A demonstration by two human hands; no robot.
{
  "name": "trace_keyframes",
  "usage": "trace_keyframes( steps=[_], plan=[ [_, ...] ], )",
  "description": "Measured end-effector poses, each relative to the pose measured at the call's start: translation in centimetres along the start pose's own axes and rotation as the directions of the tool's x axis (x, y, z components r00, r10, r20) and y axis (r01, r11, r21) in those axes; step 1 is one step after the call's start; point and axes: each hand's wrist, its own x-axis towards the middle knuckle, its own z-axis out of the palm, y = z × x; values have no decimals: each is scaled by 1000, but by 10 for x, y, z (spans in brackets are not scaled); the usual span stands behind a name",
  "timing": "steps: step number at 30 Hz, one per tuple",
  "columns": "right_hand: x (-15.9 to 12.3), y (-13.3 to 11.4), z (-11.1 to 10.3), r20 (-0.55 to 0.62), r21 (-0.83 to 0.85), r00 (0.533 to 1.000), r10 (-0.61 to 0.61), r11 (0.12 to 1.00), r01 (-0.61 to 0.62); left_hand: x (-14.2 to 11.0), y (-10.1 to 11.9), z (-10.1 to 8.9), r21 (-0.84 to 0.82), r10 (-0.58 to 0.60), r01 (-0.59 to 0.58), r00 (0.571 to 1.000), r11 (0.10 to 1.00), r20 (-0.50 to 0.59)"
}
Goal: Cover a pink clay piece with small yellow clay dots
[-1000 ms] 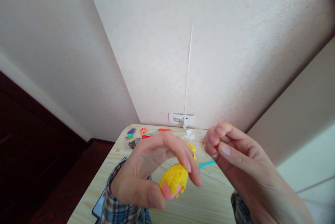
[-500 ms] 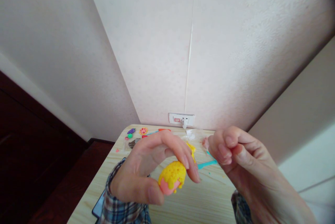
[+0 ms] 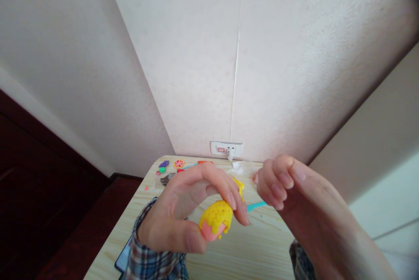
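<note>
My left hand [image 3: 166,221] grips a small rounded lump of modelling clay [image 3: 216,218] between thumb and fingertips. The lump is pink underneath, with a bumpy yellow layer over its top and ragged yellow bits along the lower edge. To the right, my right hand [image 3: 293,184] hovers apart from the lump, its fingers curled in and the thumb against them. Whether anything small sits inside those fingers is hidden. Behind the hands, a piece of yellow clay [image 3: 239,186] and a turquoise plastic tool [image 3: 256,206] lie on the table, both partly covered.
The pale wood-grain table [image 3: 248,249] meets a wall with a socket and plug [image 3: 230,152]. Along its back are a purple grape-shaped piece [image 3: 164,164], a round fruit-slice piece [image 3: 179,164] and white crumpled wrapping [image 3: 238,168]. A dark-edged flat device [image 3: 123,256] lies at left.
My right hand has turned and shifted slightly left and up, its thumb now lying along the curled fingers. My left hand and the clay lump stay almost still.
</note>
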Motion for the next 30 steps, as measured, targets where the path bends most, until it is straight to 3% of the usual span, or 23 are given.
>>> trace_keyframes(
  steps=[5, 10, 14, 18, 23, 26, 27, 28, 29, 30],
  plan=[
    [-1, -3, -1, -35, -129, 999, 15, 991, -19, 7, -2, 3, -3, 41, -41, 999, 999, -29],
    [-3, -1, -4, -31, -87, 998, -48, 995, 45, 4, -12, 1, 1, 53, -53, 997, 999, -59],
    [-4, -1, -4, -91, -134, 988, -122, 985, 109, 1, -12, -2, 4, 28, -28, 999, 1000, -43],
    [-3, -4, 4, -52, -204, 974, -220, 957, 206, 1, -10, -4, 22, 1, -2, 1000, 1000, 2],
    [-6, -6, 8, -63, -198, 942, -329, 929, 312, 1, -14, 0, -71, 55, -55, 998, 996, 8],
    [-9, -6, 5, -70, -245, 948, -311, 926, 286, 2, -11, 3, -125, 31, -33, 999, 992, -14],
    [-10, -6, 4, -56, -262, 951, -304, 924, 280, 2, -10, 4, -80, -77, 75, 997, 994, -26],
    [-10, -6, 4, -40, -277, 952, -303, 919, 281, 2, -10, 4, -77, -62, 59, 997, 995, -38],
    [-10, -6, 4, -29, -290, 951, -308, 913, 287, 3, -9, 3, -110, 44, -45, 999, 993, -6],
    [-11, -5, 4, -23, -304, 948, -316, 906, 295, 4, -10, 3, -86, 34, -33, 999, 996, 8]
  ],
)
